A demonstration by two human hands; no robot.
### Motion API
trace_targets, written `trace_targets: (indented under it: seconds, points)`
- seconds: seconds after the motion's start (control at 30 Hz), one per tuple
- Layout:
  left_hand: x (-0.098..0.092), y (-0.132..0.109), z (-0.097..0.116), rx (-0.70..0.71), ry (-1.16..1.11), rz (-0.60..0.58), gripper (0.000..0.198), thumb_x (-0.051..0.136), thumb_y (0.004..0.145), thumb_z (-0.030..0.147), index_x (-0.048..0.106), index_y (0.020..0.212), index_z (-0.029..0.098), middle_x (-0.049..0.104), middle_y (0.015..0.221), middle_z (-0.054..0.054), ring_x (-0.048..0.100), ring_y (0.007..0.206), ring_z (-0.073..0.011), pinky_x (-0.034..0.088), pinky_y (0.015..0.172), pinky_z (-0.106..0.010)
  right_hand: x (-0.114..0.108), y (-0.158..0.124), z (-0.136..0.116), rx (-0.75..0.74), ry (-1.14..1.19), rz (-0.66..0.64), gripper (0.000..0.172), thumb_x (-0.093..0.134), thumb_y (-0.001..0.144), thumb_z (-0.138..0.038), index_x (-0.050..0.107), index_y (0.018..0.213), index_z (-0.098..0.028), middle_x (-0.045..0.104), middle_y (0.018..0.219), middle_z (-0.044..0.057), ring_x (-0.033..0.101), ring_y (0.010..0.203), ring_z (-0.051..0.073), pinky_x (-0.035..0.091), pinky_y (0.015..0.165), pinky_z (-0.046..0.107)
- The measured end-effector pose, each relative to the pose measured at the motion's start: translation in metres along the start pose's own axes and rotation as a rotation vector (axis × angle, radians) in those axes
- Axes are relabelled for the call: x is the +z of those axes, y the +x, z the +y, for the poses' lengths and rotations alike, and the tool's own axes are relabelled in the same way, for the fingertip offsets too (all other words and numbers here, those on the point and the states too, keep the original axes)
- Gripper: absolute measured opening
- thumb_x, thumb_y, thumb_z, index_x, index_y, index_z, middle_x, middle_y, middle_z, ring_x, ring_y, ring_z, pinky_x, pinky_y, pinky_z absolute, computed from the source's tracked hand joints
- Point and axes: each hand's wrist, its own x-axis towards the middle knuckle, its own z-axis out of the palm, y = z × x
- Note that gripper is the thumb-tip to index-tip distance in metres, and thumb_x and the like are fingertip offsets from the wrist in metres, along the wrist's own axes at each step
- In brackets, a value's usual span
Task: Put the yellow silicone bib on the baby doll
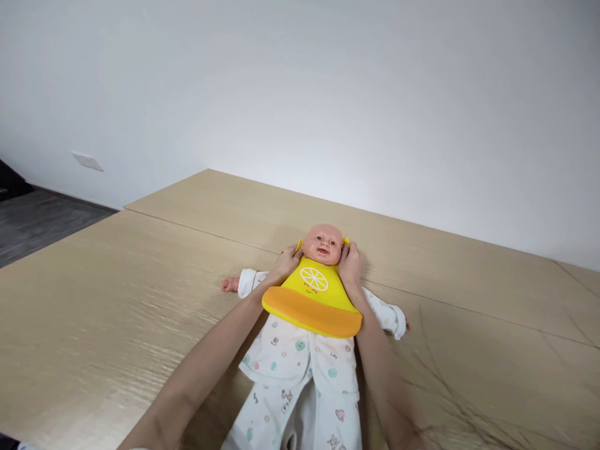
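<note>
A baby doll point(322, 242) lies on its back with its arms spread, dressed in a white printed top and trousers point(281, 353). Over its chest is a yellow bib point(323, 279) with a white citrus slice print and an orange catch pocket point(309, 312) along the bottom. My left hand point(287, 262) grips one neck strap of the bib beside the doll's head. On the other side of the head, my right hand point(350, 264) is closed around the opposite strap, whose yellow end shows above the fingers. The strap ends are apart, and what lies behind the neck is hidden.
The doll rests on a light wooden table point(164, 269) with seams between its panels. A pale wall point(328, 112) stands along the far edge, with a white wall plate point(87, 161) low at the left. Dark grey floor point(47, 219) shows beyond the left edge.
</note>
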Motion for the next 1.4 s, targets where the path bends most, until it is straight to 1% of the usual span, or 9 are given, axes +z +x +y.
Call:
trace_targets:
  seconds: [0.27, 0.47, 0.6, 0.7, 0.87, 1.03, 1.13, 1.33, 1.4]
  points:
    - [-0.001, 0.015, 0.013, -0.024, 0.111, -0.024, 0.028, 0.046, 0.092, 0.029, 0.07, 0.094, 0.015, 0.076, 0.101, -0.012, 0.069, 0.096, -0.0261, 0.052, 0.084, -0.034, 0.005, 0.01, 0.009, 0.008, -0.063, 0.014, 0.027, 0.042, 0.102, -0.021, 0.064, 0.099, -0.006, 0.067, 0.084, 0.01, 0.052, 0.067, 0.013, 0.028, 0.061, 0.022]
    - [0.004, 0.022, 0.013, -0.009, 0.098, -0.022, 0.029, 0.044, 0.095, 0.032, 0.068, 0.089, 0.016, 0.075, 0.092, -0.008, 0.068, 0.086, -0.0227, 0.05, 0.073, -0.029, 0.01, 0.018, 0.021, -0.016, -0.098, 0.025, 0.028, 0.041, 0.102, -0.023, 0.064, 0.105, -0.007, 0.068, 0.09, 0.012, 0.053, 0.071, 0.014, 0.03, 0.063, 0.023]
    - [0.003, 0.026, 0.014, -0.05, 0.184, 0.006, 0.025, 0.047, 0.094, 0.028, 0.068, 0.088, 0.017, 0.075, 0.091, -0.009, 0.068, 0.086, -0.0219, 0.048, 0.073, -0.028, 0.015, 0.024, 0.022, -0.038, -0.125, 0.016, 0.029, 0.039, 0.102, -0.024, 0.063, 0.104, -0.008, 0.069, 0.095, 0.012, 0.056, 0.076, 0.015, 0.033, 0.067, 0.024]
    - [0.001, 0.027, 0.014, -0.093, 0.248, 0.033, 0.025, 0.046, 0.094, 0.027, 0.068, 0.087, 0.016, 0.074, 0.09, -0.011, 0.067, 0.085, -0.0229, 0.047, 0.072, -0.028, 0.019, 0.027, 0.021, -0.058, -0.151, -0.006, 0.029, 0.037, 0.103, -0.025, 0.063, 0.101, -0.011, 0.069, 0.096, 0.012, 0.057, 0.078, 0.016, 0.035, 0.07, 0.025]
    - [-0.002, 0.026, 0.014, -0.076, 0.251, 0.032, 0.027, 0.046, 0.093, 0.027, 0.069, 0.092, 0.013, 0.075, 0.095, -0.013, 0.067, 0.087, -0.0238, 0.047, 0.075, -0.03, 0.022, 0.025, 0.023, -0.099, -0.183, -0.012, 0.031, 0.03, 0.104, -0.028, 0.06, 0.101, -0.021, 0.07, 0.099, 0.01, 0.061, 0.083, 0.018, 0.04, 0.075, 0.028]
    - [-0.002, 0.026, 0.015, -0.12, 0.277, 0.052, 0.026, 0.047, 0.094, 0.029, 0.067, 0.086, 0.014, 0.074, 0.092, -0.014, 0.067, 0.085, -0.0248, 0.045, 0.072, -0.03, 0.021, 0.026, 0.025, -0.096, -0.194, -0.01, 0.032, 0.027, 0.104, -0.03, 0.059, 0.102, -0.026, 0.07, 0.103, 0.009, 0.063, 0.089, 0.019, 0.042, 0.076, 0.03]
    - [-0.001, 0.027, 0.015, -0.145, 0.299, 0.085, 0.024, 0.047, 0.095, 0.029, 0.064, 0.084, 0.015, 0.074, 0.09, -0.014, 0.066, 0.086, -0.0252, 0.043, 0.071, -0.03, 0.02, 0.027, 0.023, -0.08, -0.21, -0.015, 0.033, 0.027, 0.104, -0.03, 0.06, 0.105, -0.025, 0.071, 0.103, 0.009, 0.062, 0.086, 0.018, 0.041, 0.075, 0.029]
    - [0.002, 0.025, 0.012, -0.196, 0.345, 0.201, 0.024, 0.046, 0.096, 0.033, 0.056, 0.079, 0.018, 0.07, 0.087, -0.015, 0.063, 0.085, -0.026, 0.039, 0.069, -0.031, 0.019, 0.032, 0.017, -0.084, -0.258, -0.043, 0.034, 0.029, 0.104, -0.025, 0.061, 0.11, -0.013, 0.07, 0.104, 0.012, 0.06, 0.085, 0.016, 0.04, 0.076, 0.026]
    - [0.003, 0.024, 0.011, -0.202, 0.35, 0.232, 0.024, 0.046, 0.096, 0.034, 0.054, 0.08, 0.019, 0.069, 0.087, -0.015, 0.063, 0.086, -0.0266, 0.038, 0.071, -0.032, 0.018, 0.033, 0.015, -0.092, -0.267, -0.054, 0.035, 0.029, 0.103, -0.025, 0.061, 0.111, -0.014, 0.07, 0.106, 0.012, 0.06, 0.085, 0.016, 0.039, 0.075, 0.025]
